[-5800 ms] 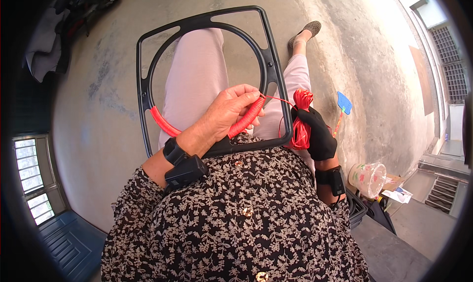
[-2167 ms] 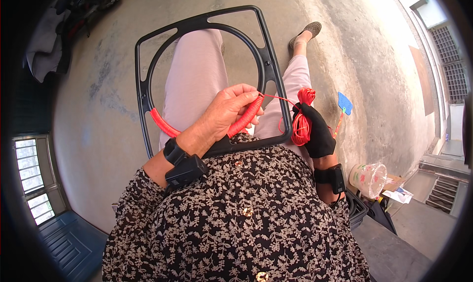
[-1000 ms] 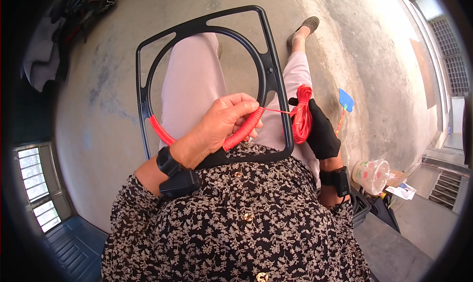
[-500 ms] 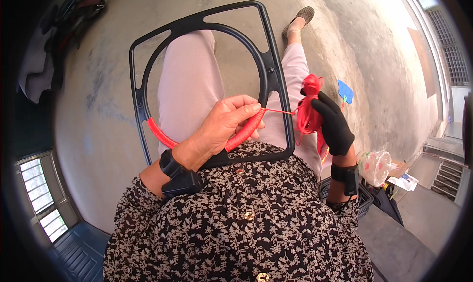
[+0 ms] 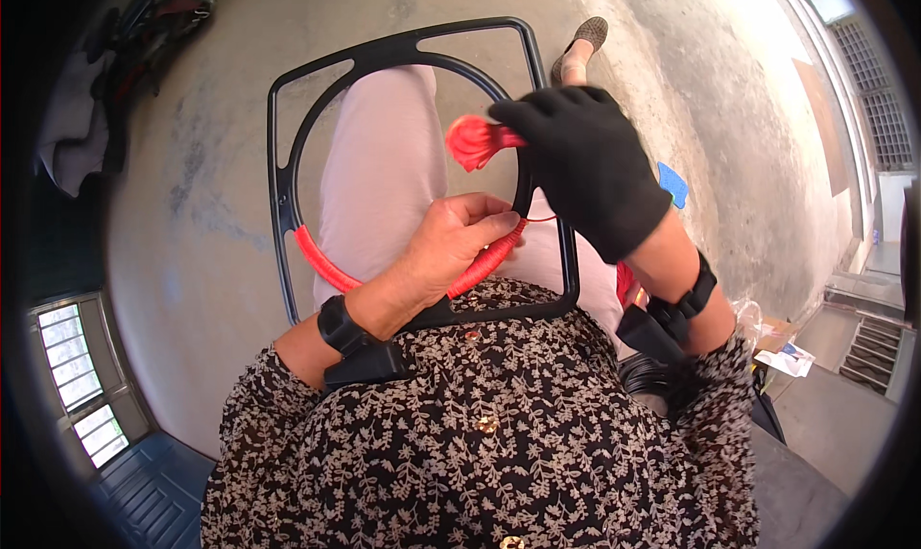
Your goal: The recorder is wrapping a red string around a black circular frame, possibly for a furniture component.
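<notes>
A black square frame [image 5: 276,146] with a round inner ring rests over my lap. Red cord is wound tightly around the lower part of the ring, showing as a red wrapping [image 5: 491,259] on the right and a red wrapped stretch [image 5: 324,263] on the left. My bare left hand [image 5: 436,247] pinches the ring at the upper end of the right-hand wrapping. In a black glove, my right hand [image 5: 600,170] is closed on a bundle of red cord [image 5: 470,144] above the ring opening. A thin strand runs right from the wrapping, then disappears behind the glove.
A blue flat paddle-like thing [image 5: 673,183] is beyond my right leg. Clear plastic [image 5: 748,321] and a white paper [image 5: 787,359] lie at the right, near dark coiled material [image 5: 645,376]. At the lower left is a blue slatted surface [image 5: 153,491].
My right hand has swung left with the cord bundle, from outside the frame to above the ring opening. The frame and my left hand have shifted slightly right.
</notes>
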`<action>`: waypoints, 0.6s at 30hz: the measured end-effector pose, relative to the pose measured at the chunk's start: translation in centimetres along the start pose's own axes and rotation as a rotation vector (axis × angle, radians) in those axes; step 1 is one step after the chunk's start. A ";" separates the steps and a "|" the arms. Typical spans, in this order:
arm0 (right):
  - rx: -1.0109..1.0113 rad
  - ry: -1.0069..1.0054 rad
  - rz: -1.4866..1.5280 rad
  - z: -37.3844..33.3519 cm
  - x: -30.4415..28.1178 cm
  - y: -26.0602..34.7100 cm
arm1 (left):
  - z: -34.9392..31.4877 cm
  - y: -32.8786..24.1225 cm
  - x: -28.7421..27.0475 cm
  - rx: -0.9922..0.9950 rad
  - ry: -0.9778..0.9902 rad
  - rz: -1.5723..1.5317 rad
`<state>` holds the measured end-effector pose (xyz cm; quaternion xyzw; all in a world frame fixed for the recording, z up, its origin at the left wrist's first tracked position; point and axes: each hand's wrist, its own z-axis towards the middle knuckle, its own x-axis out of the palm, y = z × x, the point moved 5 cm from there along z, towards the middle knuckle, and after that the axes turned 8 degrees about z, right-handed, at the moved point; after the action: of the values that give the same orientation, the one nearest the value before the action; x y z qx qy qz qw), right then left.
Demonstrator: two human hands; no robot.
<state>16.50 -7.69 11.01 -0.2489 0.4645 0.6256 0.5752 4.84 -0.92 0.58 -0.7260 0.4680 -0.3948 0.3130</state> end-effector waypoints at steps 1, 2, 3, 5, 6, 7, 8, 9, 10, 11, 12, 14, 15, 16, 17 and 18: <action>-0.003 0.001 0.004 0.9 0.4 0.1 | 0.1 -0.1 -0.3 0.032 -0.038 0.108; -0.107 0.205 -0.133 1.6 1.8 0.7 | 0.2 -0.1 -0.5 0.066 -0.071 0.214; -0.211 0.410 -0.268 2.0 3.0 1.5 | 0.3 0.2 -0.6 0.066 -0.072 0.211; -0.226 0.497 -0.399 2.2 4.1 2.3 | 0.4 0.2 -0.9 0.127 -0.131 0.287; -0.292 0.566 -0.303 1.7 5.3 2.4 | 0.4 0.2 -0.9 0.129 -0.131 0.284; -0.356 0.634 -0.205 1.5 6.2 2.6 | 0.4 0.3 -0.8 0.085 -0.134 0.322; -0.275 0.857 -0.176 2.1 6.3 2.8 | 0.4 0.4 -1.0 0.042 -0.143 0.357; -0.280 0.860 -0.175 2.0 6.9 2.3 | 0.4 0.5 -1.2 0.041 -0.147 0.353; -0.277 0.727 -0.088 1.8 7.2 1.6 | 0.4 0.4 -1.3 0.093 -0.135 0.441; -0.279 0.595 -0.003 2.0 6.8 1.4 | 0.3 0.1 -1.3 0.148 -0.129 0.528; -0.260 0.438 0.087 2.1 6.0 1.0 | 0.2 0.0 -1.4 0.146 -0.135 0.521; -0.150 0.226 0.127 0.9 4.1 0.0 | 0.1 0.1 -0.9 0.077 -0.004 0.223; -0.097 0.181 0.171 0.4 3.3 -0.6 | 0.2 0.2 -1.0 0.077 -0.002 0.220; -0.095 0.184 0.169 -0.3 2.6 -0.4 | 0.4 0.5 -1.0 0.045 0.057 0.099; -0.011 0.158 0.220 -1.3 1.4 -0.5 | 0.7 0.7 -0.6 0.014 0.127 -0.018; 0.069 0.128 0.275 -2.1 0.4 -0.5 | 0.7 0.4 -0.4 0.013 0.134 -0.015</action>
<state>16.46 -9.37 9.57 -0.2024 0.5513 0.6650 0.4614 5.14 -0.61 -0.21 -0.6994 0.4798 -0.4479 0.2830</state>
